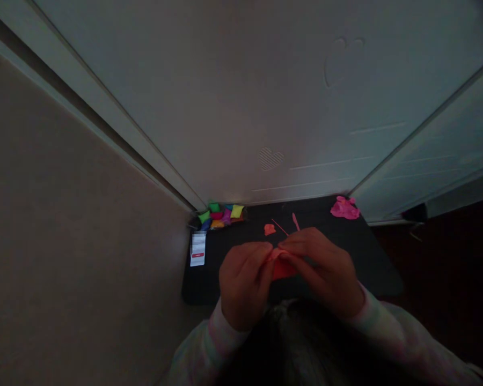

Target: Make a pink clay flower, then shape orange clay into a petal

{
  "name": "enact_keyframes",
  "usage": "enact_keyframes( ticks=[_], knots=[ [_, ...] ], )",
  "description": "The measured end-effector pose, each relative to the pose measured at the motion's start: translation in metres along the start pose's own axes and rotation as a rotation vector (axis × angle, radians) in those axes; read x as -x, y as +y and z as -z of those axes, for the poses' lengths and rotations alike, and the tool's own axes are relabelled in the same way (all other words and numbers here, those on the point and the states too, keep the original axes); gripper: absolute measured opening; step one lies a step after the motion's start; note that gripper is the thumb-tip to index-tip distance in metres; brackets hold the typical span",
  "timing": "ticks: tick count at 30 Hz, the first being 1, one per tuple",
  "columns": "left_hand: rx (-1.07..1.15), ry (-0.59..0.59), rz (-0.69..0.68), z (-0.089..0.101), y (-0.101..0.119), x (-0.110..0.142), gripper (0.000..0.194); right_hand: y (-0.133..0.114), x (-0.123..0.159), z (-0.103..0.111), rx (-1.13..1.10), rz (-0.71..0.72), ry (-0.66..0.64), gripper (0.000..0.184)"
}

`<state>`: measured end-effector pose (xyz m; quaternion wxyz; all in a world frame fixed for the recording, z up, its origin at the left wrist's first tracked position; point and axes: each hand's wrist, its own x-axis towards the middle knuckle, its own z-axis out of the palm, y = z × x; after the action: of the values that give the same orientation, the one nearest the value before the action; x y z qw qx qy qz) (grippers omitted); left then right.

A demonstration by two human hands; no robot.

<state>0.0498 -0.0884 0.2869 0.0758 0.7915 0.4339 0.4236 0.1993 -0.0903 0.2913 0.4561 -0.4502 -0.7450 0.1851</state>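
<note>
Both of my hands meet over a small dark table (358,257) and pinch one piece of red-pink clay (282,265) between their fingertips. My left hand (243,281) grips its left edge with curled fingers. My right hand (324,271) holds its right side, fingers closed on it. Just beyond my hands lie a small orange clay lump (269,229), a thin pink stick (279,227) and a pink pointed tool (295,221).
Several bright clay packets (221,214) sit in a heap at the table's back left corner. A crumpled pink wrapper (345,208) lies at the back right. A white card (198,249) rests on the left edge. A pale wall stands right behind the table.
</note>
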Motion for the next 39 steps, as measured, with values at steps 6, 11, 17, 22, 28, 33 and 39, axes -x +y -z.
enact_keyframes(
  ticks=[6,11,17,22,28,33,39],
  knots=[
    [0.071,-0.053,0.018,-0.0005,-0.0001,-0.0008,0.022,0.003,-0.0007,0.0009,-0.004,-0.03,-0.029,0.009],
    [0.068,-0.069,0.049,-0.0002,-0.002,-0.0007,0.017,0.0085,0.001,-0.0017,-0.028,-0.11,-0.067,0.013],
    [0.126,-0.032,0.186,-0.0011,-0.0009,-0.0007,0.013,0.0089,0.0047,-0.0029,-0.04,-0.239,-0.045,0.015],
    [0.139,-0.054,0.274,-0.0036,0.001,-0.002,0.011,0.0068,0.0023,-0.0023,-0.045,-0.282,-0.063,0.01],
    [0.091,-0.145,0.308,-0.0057,0.0025,-0.0039,0.017,0.008,0.0011,-0.0035,-0.01,-0.252,-0.088,0.008],
    [0.05,-0.089,0.252,-0.0045,0.0031,-0.0012,0.016,0.0079,0.0017,-0.0051,-0.039,-0.234,-0.062,0.01],
    [0.046,-0.06,0.193,-0.0055,0.002,0.0027,0.018,0.0092,0.0025,-0.0051,-0.059,-0.215,-0.041,0.007]
  ],
)
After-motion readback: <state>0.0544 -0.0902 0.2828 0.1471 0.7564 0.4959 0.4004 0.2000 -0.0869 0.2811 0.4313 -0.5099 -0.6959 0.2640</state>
